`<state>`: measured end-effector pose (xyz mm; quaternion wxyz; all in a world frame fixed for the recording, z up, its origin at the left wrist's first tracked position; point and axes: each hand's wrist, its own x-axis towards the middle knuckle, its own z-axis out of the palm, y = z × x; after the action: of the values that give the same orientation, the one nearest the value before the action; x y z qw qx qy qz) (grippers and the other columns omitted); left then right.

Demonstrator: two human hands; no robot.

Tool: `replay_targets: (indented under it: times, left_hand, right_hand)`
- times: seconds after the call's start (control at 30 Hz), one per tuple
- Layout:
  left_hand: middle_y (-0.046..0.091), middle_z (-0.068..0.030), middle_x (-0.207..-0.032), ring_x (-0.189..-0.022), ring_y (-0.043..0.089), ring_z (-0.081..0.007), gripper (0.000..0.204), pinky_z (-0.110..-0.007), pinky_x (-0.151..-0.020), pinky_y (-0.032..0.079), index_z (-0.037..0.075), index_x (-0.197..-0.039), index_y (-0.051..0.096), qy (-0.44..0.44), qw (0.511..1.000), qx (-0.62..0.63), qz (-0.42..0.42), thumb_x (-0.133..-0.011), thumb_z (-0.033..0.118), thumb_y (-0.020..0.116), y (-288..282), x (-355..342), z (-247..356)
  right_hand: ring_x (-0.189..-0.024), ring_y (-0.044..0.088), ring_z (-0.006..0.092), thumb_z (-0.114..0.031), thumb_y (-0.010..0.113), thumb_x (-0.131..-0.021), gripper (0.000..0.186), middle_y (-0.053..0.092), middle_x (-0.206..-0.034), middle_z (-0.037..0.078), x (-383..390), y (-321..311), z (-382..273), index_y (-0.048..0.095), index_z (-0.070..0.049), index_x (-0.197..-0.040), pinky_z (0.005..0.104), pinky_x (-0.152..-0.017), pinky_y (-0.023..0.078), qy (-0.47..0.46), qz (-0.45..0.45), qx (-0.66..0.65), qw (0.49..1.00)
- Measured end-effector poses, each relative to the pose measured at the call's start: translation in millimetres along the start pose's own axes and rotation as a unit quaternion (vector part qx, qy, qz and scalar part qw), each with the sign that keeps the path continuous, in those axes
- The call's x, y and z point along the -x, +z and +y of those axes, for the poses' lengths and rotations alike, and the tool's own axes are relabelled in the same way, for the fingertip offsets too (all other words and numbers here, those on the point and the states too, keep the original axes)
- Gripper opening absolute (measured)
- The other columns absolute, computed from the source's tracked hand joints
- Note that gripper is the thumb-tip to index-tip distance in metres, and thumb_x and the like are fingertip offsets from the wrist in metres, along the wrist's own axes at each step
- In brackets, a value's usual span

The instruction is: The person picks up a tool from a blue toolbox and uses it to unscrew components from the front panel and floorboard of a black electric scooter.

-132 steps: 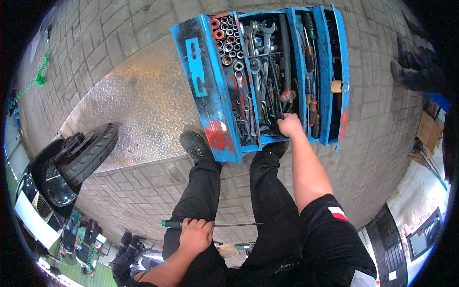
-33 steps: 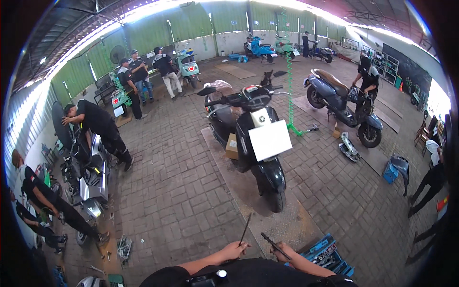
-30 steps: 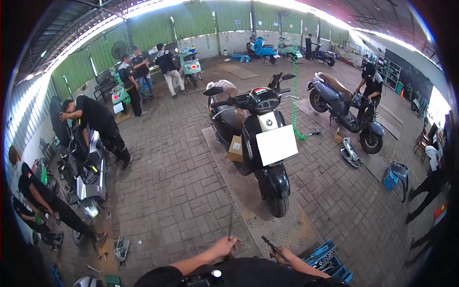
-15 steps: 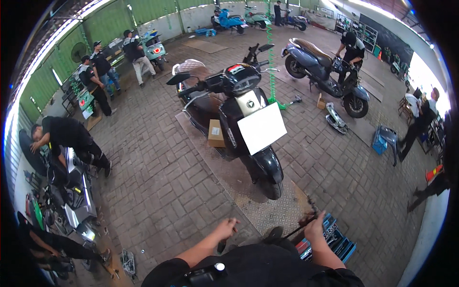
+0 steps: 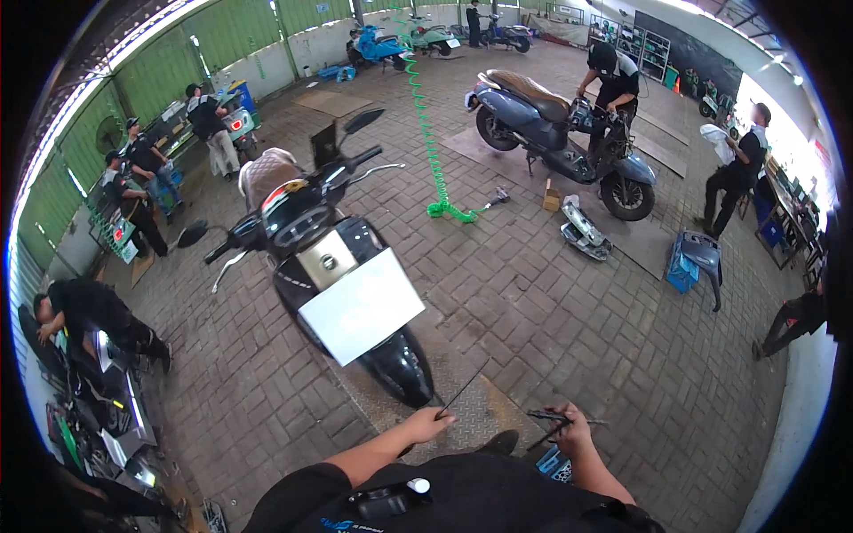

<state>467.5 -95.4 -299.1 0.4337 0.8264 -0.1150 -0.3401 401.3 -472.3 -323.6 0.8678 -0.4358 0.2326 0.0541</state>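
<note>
My left hand (image 5: 424,426), low in the centre, is closed on a screwdriver (image 5: 461,393) with a long thin shaft pointing up-right; its handle is mostly hidden. My right hand (image 5: 577,426), to its right, is closed on several dark rod-like tools (image 5: 546,414) that cross one another; their exact kind is unclear. A blue toolbox (image 5: 554,465) lies below, mostly hidden by my arm and body. Just ahead stands a black scooter (image 5: 399,361) with a blank white board (image 5: 362,306) on its front, its front end over a metal floor plate (image 5: 489,411).
A grey-blue scooter (image 5: 560,151) with a person (image 5: 613,84) stands right of centre, near loose panels (image 5: 584,233) and a blue crate (image 5: 682,274). A green coiled hose (image 5: 451,210) reaches the paving. Several co-workers (image 5: 133,329) and scooters line both sides.
Earlier I looked down into the open toolbox; my head has since lifted, and the black scooter is now larger and further left. My right hand has risen beside the left, holding tools.
</note>
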Motion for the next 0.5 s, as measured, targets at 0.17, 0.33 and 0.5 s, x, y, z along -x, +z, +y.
replay_targets:
  times: [0.17,0.33,0.5]
  left_hand:
    - [0.066,-0.0148,-0.1,-0.096,0.063,-0.0299,0.045,-0.038,-0.085,0.048,0.012,-0.122,0.061,0.178,0.981,-0.071,0.014,-0.086,0.037,0.068,-3,-80,128]
    - [0.066,-0.0158,-0.097,-0.095,0.064,-0.0343,0.05,-0.042,-0.082,0.05,0.01,-0.121,0.058,0.251,0.965,-0.012,0.072,-0.081,0.036,0.073,-22,-169,171]
    - [0.066,-0.0181,-0.096,-0.086,0.065,-0.034,0.043,-0.042,-0.074,0.05,0.005,-0.114,0.059,0.22,0.975,0.032,0.029,-0.083,0.032,0.071,-97,-261,191]
  right_hand:
    - [-0.114,0.052,0.0328,-0.033,0.053,-0.076,0.044,0.052,-0.129,0.018,-56,94,-92,0.053,-0.007,-0.112,0.0416,-0.1,0.039,0.01,-0.141,-0.09,0.986]
    - [-0.124,0.047,0.0354,-0.041,0.053,-0.081,0.058,0.049,-0.134,0.017,-124,151,-148,0.048,-0.008,-0.128,0.0475,-0.105,0.036,-0.005,-0.232,-0.138,0.963]
    - [-0.129,0.043,0.0367,-0.046,0.049,-0.085,0.062,0.045,-0.14,0.018,-227,171,-177,0.044,-0.008,-0.134,0.0518,-0.108,0.034,0.047,-0.271,-0.107,0.956]
